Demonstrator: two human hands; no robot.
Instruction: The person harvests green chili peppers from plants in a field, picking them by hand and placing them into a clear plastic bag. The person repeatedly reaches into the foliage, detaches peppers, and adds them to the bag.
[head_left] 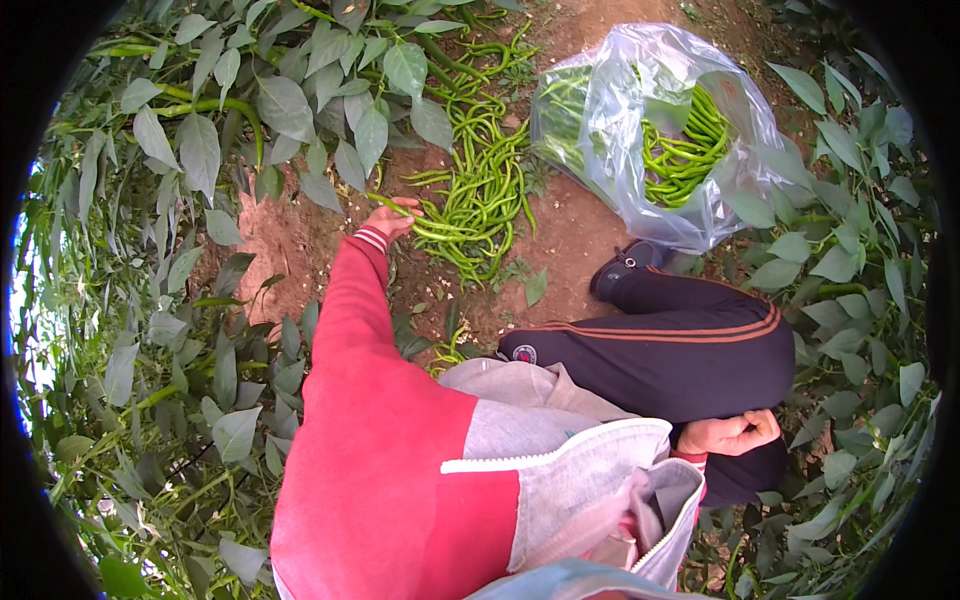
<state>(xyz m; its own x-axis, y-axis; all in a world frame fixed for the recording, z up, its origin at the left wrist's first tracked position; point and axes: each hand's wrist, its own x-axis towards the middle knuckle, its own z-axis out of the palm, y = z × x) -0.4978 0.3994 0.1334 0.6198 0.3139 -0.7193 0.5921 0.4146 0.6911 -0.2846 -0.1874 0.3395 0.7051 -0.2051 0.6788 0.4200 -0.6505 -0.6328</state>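
Note:
My left hand (pixel 396 217) reaches out over the soil, its fingers closed round a few long green chili peppers. They lie at the near left side of a long pile of green chili peppers (pixel 485 190) on the ground. Close by my bent knee, my right hand (pixel 732 433) rests against my dark trousers, fingers curled in and nothing visible in them. Beyond my shoe, a clear plastic bag (pixel 620 110) stands with its mouth spread, and more green chili peppers (pixel 690 150) show inside it.
Leafy pepper plants (pixel 290 110) crowd the left side, with peppers hanging among the leaves. Another row of plants (pixel 850 250) borders the right and touches the bag. Brown soil (pixel 575 250) runs between them. My bent leg (pixel 660 350) lies across the near right.

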